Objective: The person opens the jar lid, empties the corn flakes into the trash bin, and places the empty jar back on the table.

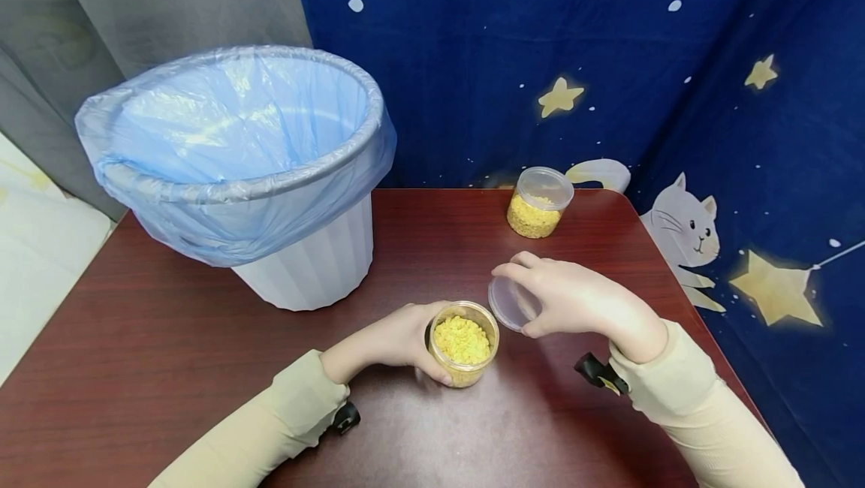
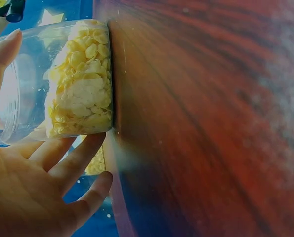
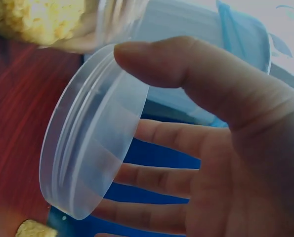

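Note:
A clear plastic jar (image 1: 462, 341) partly filled with yellow flakes stands uncovered on the table. My left hand (image 1: 408, 338) grips it around its side; in the left wrist view the thumb lies on one side of the jar (image 2: 80, 81) and fingers on the other. Just right of the jar's mouth, my right hand (image 1: 568, 299) holds a translucent round lid (image 1: 510, 303) by its edge, tilted. The right wrist view shows the thumb on the near rim of the lid (image 3: 95, 133) and fingers behind it. Lid and jar are apart.
A second jar (image 1: 538, 203) of yellow flakes, with its lid on, stands near the table's back right corner. A large white bin (image 1: 317, 263) lined with a blue plastic bag (image 1: 250, 225) stands at the back left. Behind the table (image 1: 169, 368) hangs a dark blue curtain (image 1: 459, 60).

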### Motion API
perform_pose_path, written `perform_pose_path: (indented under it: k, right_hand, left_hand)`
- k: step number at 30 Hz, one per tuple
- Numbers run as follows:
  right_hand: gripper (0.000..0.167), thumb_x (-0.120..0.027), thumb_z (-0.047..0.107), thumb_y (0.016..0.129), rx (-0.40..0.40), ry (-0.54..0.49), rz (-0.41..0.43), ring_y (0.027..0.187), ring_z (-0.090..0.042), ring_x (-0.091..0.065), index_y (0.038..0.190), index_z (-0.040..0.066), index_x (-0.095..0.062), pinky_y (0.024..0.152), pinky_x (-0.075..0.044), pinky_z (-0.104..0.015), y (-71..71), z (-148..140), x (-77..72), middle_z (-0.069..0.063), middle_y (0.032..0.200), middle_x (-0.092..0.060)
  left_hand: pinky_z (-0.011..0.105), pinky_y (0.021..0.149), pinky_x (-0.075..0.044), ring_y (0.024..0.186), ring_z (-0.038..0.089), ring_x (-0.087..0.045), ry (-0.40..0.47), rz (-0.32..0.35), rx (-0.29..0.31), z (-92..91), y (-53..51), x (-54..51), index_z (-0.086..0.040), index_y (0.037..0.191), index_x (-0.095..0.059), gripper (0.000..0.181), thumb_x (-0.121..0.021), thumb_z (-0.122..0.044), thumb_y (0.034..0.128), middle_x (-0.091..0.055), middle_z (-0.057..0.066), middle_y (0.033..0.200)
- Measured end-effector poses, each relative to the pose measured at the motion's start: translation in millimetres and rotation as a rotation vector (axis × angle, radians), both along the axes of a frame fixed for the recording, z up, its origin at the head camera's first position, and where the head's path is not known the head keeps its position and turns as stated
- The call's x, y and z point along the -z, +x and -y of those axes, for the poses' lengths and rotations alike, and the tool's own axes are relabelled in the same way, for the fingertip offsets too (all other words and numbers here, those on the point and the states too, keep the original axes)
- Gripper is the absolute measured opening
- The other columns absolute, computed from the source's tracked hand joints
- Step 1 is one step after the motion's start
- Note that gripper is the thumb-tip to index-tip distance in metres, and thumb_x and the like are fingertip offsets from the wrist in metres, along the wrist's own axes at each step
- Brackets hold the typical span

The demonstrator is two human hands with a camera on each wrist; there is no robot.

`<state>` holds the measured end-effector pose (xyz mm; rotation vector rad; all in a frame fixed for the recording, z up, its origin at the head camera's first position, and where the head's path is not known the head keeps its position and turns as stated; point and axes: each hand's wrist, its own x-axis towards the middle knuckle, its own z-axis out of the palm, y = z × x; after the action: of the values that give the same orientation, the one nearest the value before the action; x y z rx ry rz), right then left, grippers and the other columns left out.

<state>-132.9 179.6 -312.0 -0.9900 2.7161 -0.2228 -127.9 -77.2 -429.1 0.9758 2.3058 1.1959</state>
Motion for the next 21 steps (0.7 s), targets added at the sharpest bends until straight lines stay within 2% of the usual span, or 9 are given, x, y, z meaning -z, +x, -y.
perform_pose_path:
  k: [8, 13, 17, 21]
  right_hand:
    - [0.073, -0.083, 0.024, 0.066, 0.086, 0.011, 0.046, 0.076, -0.015, -0.056, 0.131, 0.011, -0.052, 0.065, -0.049, -0.032, -5.7, -10, 16.5, -0.006, 0.113, -0.053]
    - [0.073, -0.083, 0.024, 0.065, 0.113, 0.001, 0.051, 0.077, -0.017, -0.057, 0.130, 0.011, -0.052, 0.065, -0.049, -0.033, -8.6, -15, 26.8, -0.007, 0.112, -0.054]
    - [0.074, -0.083, 0.025, 0.064, 0.132, 0.023, 0.050, 0.076, -0.018, -0.056, 0.130, 0.010, -0.053, 0.065, -0.049, -0.034, -11.5, -18, 36.2, -0.006, 0.108, -0.054]
    - [0.073, -0.084, 0.023, 0.063, 0.141, 0.053, 0.059, 0.074, -0.018, -0.055, 0.129, 0.010, -0.054, 0.065, -0.049, -0.035, -12.9, -20, 44.9, -0.005, 0.105, -0.053]
  left_hand:
    - [0.025, 0.086, -0.047, 0.073, 0.005, -0.065, 0.028, 0.056, 0.004, 0.9, -0.5, 1.5, -0.017, 0.131, -0.051, 0.086, -0.093, -0.026, 0.0560, -0.063, -0.007, 0.108]
    - [0.026, 0.088, -0.046, 0.083, 0.004, -0.063, 0.012, 0.027, -0.002, 0.9, -0.8, 1.6, -0.016, 0.131, -0.051, 0.087, -0.093, -0.029, 0.0556, -0.063, -0.007, 0.110]
    - [0.027, 0.090, -0.044, 0.099, 0.003, -0.057, -0.013, -0.019, -0.011, 1.1, -1.1, 0.9, -0.017, 0.132, -0.052, 0.089, -0.093, -0.032, 0.0544, -0.062, -0.009, 0.112]
    - [0.028, 0.091, -0.044, 0.102, 0.004, -0.056, -0.025, -0.027, -0.014, 1.7, -1.2, 1.7, -0.017, 0.133, -0.052, 0.090, -0.093, -0.034, 0.0541, -0.062, -0.010, 0.113]
